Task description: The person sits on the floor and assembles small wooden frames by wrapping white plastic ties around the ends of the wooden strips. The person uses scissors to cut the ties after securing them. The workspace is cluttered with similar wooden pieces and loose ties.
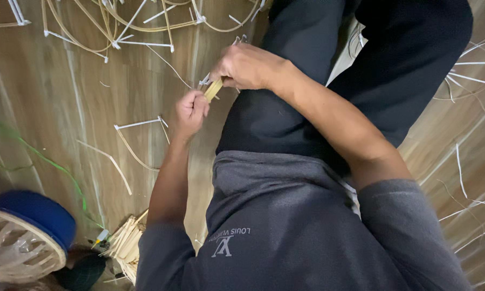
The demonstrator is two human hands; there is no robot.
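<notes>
My left hand is closed around the lower end of a short pale bamboo strip. My right hand grips the upper end of the same strip, just beside my knee in dark trousers. Both hands meet over the wooden floor, close together. What lies under my right palm is hidden.
Thin bamboo strips and white zip ties lie scattered on the floor, with a tangle of them at the top. A bundle of short sticks lies at the bottom left, near a woven basket frame on a blue object. A green cord runs at left.
</notes>
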